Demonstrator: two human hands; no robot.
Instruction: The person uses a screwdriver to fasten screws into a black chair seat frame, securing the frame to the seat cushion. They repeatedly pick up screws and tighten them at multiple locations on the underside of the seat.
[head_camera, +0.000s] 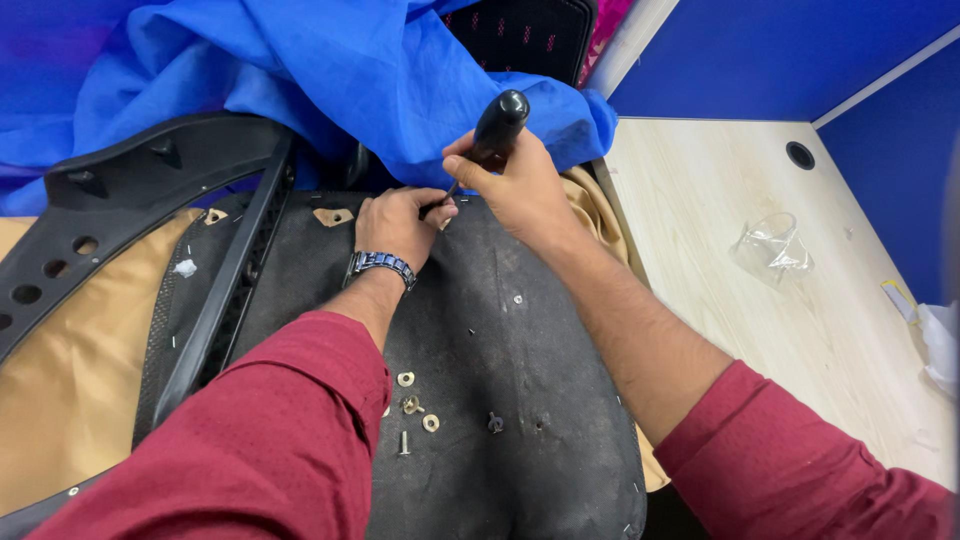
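Head view showed the right hand (515, 185) wrapped around a black-handled screwdriver (497, 125), its tip down at the far edge of the black upturned chair seat base (500, 350). Just left of it, the left hand (398, 225), wearing a metal wristwatch (381, 264), pinched its fingers (437, 208) narrowly at the tip. Loose washers and screws (412, 405) lay nearer on the base, blue cloth (330, 70) beyond.

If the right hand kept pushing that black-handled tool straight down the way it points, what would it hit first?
Most likely the black seat underside right at its far edge, where the right hand aims the screwdriver. The left hand has its fingertips beside the tip, so depth there is hard to judge.
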